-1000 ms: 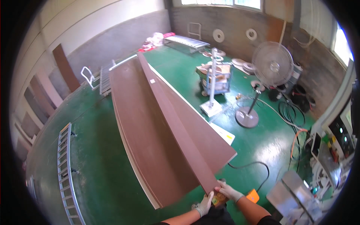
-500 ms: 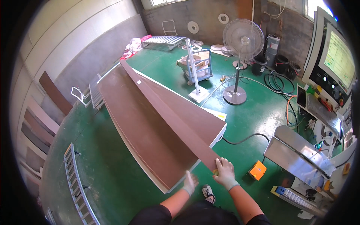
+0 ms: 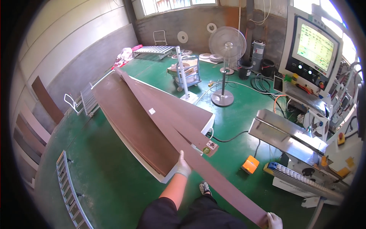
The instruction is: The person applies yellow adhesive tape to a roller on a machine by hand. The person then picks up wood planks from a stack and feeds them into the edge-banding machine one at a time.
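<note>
A long brown board strip [image 3: 225,187] slants from the far end of the pale-edged table down to the lower right, past the table's near end. At its near end, my right hand [image 3: 273,221], in a pale glove, is closed on the strip. My left hand [image 3: 183,166], gloved too, grips the strip's left edge midway, thumb up and fingers mostly hidden. Another brown strip [image 3: 200,138] lies beside it, with a white label and a round greenish mark at its near end. Wide brown boards [image 3: 129,118] rest on the table below the strips.
A metal-topped machine [image 3: 286,131] and a control screen [image 3: 314,47] stand at right, near an orange foot pedal [image 3: 250,164]. Behind the table are a standing fan [image 3: 228,44] and a blue cart [image 3: 187,72]. A roller conveyor [image 3: 72,191] stands at left; hoses cross the floor.
My right hand has moved down and right, drawing the strip's near end out past the table. My left hand has come up to the strip's edge. The view has turned right.
</note>
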Tool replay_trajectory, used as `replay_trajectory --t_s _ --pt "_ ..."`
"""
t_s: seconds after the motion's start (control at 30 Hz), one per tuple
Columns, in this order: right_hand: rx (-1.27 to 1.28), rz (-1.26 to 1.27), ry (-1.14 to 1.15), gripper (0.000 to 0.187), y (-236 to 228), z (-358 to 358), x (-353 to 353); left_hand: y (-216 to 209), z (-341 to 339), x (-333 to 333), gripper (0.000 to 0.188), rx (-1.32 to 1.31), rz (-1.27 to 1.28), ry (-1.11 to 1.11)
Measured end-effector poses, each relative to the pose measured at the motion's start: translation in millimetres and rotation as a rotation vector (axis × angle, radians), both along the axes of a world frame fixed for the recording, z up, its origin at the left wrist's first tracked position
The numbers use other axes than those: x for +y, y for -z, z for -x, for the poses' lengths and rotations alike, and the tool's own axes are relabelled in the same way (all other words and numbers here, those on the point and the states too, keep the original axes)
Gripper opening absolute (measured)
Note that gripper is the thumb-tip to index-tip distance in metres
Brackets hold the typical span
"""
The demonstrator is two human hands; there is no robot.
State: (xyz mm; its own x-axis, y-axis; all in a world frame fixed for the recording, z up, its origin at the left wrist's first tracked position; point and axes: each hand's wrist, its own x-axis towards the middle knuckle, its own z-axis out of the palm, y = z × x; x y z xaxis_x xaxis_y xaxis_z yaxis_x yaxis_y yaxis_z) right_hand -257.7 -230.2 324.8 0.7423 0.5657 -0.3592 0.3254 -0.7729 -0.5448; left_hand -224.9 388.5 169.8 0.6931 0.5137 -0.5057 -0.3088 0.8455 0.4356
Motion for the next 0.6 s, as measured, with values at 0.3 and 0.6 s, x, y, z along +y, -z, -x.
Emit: replay_trajectory --t_s 0.3,0.6 --pt "-0.145 0.569 0.288 0.086 -74.2 121.3 -183.7 -14.7 38.6 -104.9 0.045 0.092 -0.023 0.082" --pt "-0.393 0.510 0.954 0.062 -65.0 265.4 -388.9 -96.9 89.0 -275.1 0.047 -0.028 0.285 0.582"
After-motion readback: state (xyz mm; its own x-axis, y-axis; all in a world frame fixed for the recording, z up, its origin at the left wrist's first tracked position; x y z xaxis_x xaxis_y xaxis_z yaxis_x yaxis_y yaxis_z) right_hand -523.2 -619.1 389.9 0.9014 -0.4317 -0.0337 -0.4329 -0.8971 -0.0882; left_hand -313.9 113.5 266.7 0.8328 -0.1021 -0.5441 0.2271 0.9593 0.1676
